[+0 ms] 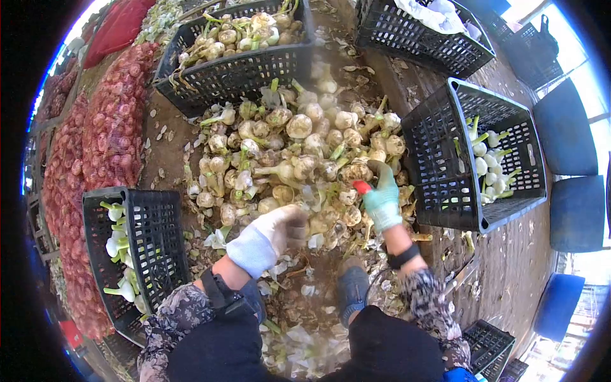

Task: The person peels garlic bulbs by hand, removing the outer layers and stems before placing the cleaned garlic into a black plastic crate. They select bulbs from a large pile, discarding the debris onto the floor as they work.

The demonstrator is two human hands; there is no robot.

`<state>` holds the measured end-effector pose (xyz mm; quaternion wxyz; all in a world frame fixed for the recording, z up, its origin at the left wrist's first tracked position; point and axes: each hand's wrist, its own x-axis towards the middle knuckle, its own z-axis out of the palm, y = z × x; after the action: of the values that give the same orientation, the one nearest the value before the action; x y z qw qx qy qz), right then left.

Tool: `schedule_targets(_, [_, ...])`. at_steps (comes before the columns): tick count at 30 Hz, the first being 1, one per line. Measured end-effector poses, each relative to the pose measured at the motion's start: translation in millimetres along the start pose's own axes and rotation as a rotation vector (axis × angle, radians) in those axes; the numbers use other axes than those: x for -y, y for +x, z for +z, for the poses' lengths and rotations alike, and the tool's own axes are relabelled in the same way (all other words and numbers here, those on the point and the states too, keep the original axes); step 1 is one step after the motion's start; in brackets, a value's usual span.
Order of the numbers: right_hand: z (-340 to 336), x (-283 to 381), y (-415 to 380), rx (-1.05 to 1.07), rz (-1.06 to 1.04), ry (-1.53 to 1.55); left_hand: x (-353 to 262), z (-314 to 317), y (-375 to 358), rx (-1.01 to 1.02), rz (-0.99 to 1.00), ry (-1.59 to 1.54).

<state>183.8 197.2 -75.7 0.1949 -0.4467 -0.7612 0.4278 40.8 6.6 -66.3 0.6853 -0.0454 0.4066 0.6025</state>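
A broad heap of garlic bulbs (299, 127) with soil-stained skins and short green stems lies on the ground before me. My left hand (267, 235), in a whitish glove, hovers at the near edge of the heap. Its fingers are apart and somewhat blurred, with nothing visible in them. Over the heap's right side is my right hand (382, 200), in a pale green glove with a red thumb tip. The thumb stands away from the fingers, and I see no bulb between them. Loose papery peelings (305, 340) lie around my shoes.
Black crates with cleaned white garlic stand at left (168, 223) and right (439, 159). A crate of untrimmed garlic (238, 77) is behind the heap, and another crate (426, 41) with white material is at the back right. Red net sacks (114, 127) line the left; blue barrels (566, 127) the right.
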Motion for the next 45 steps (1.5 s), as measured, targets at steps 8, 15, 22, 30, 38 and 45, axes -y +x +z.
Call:
schedule_targets(8, [17, 41, -59, 0.375, -0.055, 0.677, -8, 22, -7, 0.298, 0.311, 0.058])
schedule_targets(15, [30, 46, -58, 0.269, 0.135, 0.815, -3, 35, -11, -0.203, 0.866, 1.191])
schedule_targets(22, [19, 52, -60, 0.357, 0.239, 0.826, -1, 27, -14, -0.157, 0.85, 1.126])
schedule_targets(30, [11, 56, -60, 0.452, 0.272, 0.938, -6, 34, -24, -0.123, 0.855, 1.053])
schedule_targets(38, [19, 68, -57, 0.327, -0.101, 0.598, -18, 38, -28, 0.056, 0.348, 0.156])
schedule_targets(45, [8, 67, -56, 0.513, 0.185, 0.827, -16, 36, -23, -0.043, 0.193, 0.017])
